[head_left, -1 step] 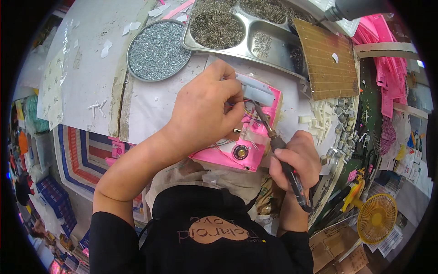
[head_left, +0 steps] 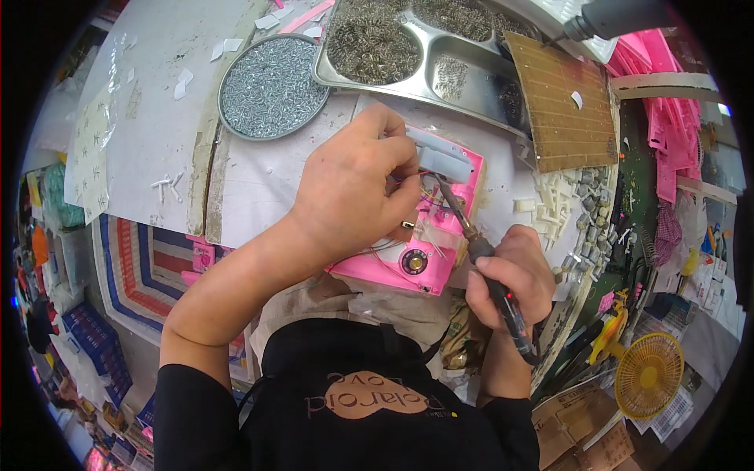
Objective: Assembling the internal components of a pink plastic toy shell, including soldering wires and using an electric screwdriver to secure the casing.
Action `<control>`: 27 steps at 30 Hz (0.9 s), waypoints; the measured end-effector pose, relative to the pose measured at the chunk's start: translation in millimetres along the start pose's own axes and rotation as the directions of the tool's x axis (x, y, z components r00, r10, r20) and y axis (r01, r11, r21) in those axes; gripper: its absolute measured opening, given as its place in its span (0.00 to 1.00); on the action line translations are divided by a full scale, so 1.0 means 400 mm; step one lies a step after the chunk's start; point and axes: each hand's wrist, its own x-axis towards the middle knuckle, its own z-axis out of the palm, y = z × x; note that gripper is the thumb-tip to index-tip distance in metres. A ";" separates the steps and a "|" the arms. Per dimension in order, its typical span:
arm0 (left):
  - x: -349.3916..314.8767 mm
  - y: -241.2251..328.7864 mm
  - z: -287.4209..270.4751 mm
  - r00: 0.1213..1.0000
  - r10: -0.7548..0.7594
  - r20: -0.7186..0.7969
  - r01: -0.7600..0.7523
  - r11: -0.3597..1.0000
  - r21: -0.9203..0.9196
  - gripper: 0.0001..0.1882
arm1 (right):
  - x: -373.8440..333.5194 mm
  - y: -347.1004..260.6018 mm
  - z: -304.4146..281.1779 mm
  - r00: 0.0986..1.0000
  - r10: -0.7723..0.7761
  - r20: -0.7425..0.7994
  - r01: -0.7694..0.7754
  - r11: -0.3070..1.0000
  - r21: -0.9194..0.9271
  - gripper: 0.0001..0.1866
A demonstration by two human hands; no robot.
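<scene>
A pink plastic housing (head_left: 375, 269) lies on the bench in front of me, with thin wires, a round black part with a brass-coloured centre (head_left: 414, 261) and a pale grey block (head_left: 446, 163) in it. My left hand (head_left: 349, 177) is over its left side, thumb and fingers closed in a pinch. What they pinch is hidden; thin dark wires show beside the fingertips. My right hand (head_left: 514, 279) is closed round the handle of a soldering iron (head_left: 499, 294). The iron slants up and left, its tip among the wires just right of my left fingertips, below the grey block.
Beyond the housing are a round dish of small silver metal parts (head_left: 273, 88) and a metal compartment tray (head_left: 479, 110) of springs. A brown ridged board (head_left: 564, 110) leans at the tray's right. White plastic pieces (head_left: 550, 206) lie right of the housing. A yellow fan (head_left: 649, 375) stands lower right.
The soldering iron and my right hand have shifted very slightly to the right and towards me. My left hand and the pink housing look the same.
</scene>
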 end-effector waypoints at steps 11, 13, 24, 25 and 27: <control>0.001 0.003 0.009 0.999 0.020 -0.025 -0.019 0.998 0.055 0.04 | 0.020 0.017 -0.003 1.000 0.000 -0.012 0.001 0.998 0.065 0.17; 0.001 0.009 0.008 1.000 -0.003 -0.018 0.004 0.999 0.054 0.04 | 0.027 0.018 0.001 1.000 0.008 -0.008 -0.007 0.998 0.067 0.17; 0.002 0.010 0.010 1.000 0.005 -0.028 -0.003 0.997 0.071 0.04 | 0.027 0.022 0.010 1.000 0.024 -0.008 -0.024 0.997 0.067 0.17; 0.002 0.008 0.010 1.000 0.009 -0.030 -0.007 0.998 0.068 0.04 | 0.028 0.023 0.010 1.000 0.021 -0.010 -0.020 0.998 0.064 0.17; 0.002 0.008 0.011 0.999 0.011 -0.031 -0.009 0.997 0.071 0.04 | 0.028 0.024 0.010 1.000 0.014 -0.007 -0.014 0.998 0.061 0.17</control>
